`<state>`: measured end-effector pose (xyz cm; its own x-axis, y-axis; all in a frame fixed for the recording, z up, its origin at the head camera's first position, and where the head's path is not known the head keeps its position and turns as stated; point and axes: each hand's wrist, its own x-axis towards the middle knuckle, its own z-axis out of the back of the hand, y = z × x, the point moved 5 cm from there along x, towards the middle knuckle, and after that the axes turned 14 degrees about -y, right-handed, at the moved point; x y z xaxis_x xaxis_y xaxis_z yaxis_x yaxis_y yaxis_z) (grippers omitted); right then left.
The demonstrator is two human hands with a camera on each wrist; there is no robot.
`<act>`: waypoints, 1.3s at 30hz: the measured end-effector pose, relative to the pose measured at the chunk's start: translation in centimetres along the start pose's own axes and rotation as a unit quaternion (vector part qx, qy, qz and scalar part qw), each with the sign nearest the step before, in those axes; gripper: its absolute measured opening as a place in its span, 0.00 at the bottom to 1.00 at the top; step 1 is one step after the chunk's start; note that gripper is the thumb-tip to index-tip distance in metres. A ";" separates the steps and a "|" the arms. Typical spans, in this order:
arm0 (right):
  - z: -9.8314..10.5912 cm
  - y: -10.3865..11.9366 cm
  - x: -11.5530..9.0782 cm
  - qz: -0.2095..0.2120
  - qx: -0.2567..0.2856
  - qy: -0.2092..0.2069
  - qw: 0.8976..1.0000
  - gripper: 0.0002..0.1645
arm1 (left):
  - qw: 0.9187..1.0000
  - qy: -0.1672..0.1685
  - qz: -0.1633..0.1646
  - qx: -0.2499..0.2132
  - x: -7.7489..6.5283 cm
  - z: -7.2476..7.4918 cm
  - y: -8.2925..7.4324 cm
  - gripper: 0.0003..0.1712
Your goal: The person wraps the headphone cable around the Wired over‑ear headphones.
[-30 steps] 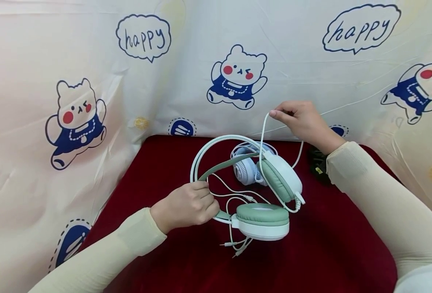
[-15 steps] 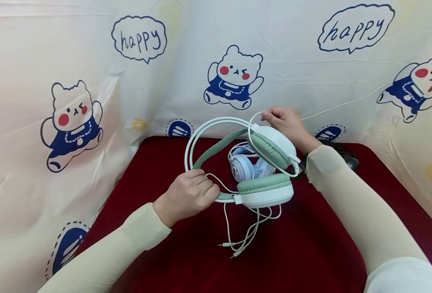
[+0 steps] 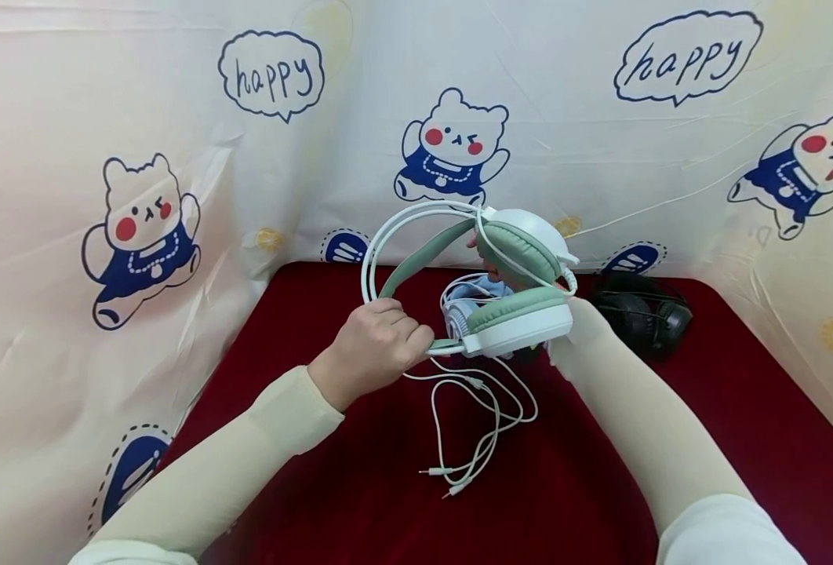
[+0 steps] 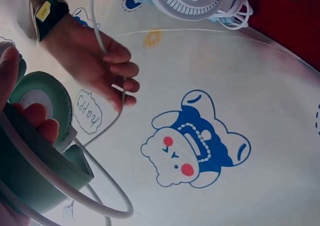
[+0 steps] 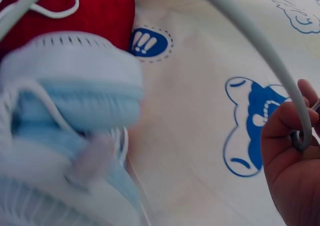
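My left hand grips the headband of a pair of white headphones with green ear pads, held up above the table. My right hand is mostly hidden behind the upper ear cup in the head view. In the left wrist view its curled fingers hold a thin white cable that leads towards the ear cup. The right wrist view shows those fingers round the cable at its right edge. Light-blue headphones lie close by, blurred there and partly covered by the ear cups in the head view.
Black headphones lie at the back right of the red-covered table. White cords ending in several plugs trail over the cloth below the raised headphones. A printed curtain stands behind and at both sides.
My left hand has lifted the white headphones upward. My right hand has come down and left, going behind the ear cup. The black headphones are now uncovered by the right arm.
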<state>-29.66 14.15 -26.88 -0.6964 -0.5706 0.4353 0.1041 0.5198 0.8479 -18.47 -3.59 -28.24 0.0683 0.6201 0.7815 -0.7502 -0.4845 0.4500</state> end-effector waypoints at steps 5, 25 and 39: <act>6.7 -5.9 1.8 -0.106 -0.180 -0.224 0.952 0.18 | 1.000 0.011 0.014 0.011 0.2 -1.1 0.7 0.11; 3.6 -6.8 -0.9 -0.021 -0.224 -0.247 0.942 0.15 | 0.995 0.080 0.055 0.013 0.3 -5.5 3.7 0.16; 2.7 -9.8 -3.1 -0.134 -0.185 -0.317 0.921 0.16 | 0.995 0.075 0.062 0.028 0.5 -7.0 5.7 0.13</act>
<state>-30.44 12.56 -37.34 -0.9944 -0.1006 0.0314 0.0218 0.0957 0.9952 -27.32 -1.74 -28.34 -0.1244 0.6358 0.7618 -0.7088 -0.5942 0.3801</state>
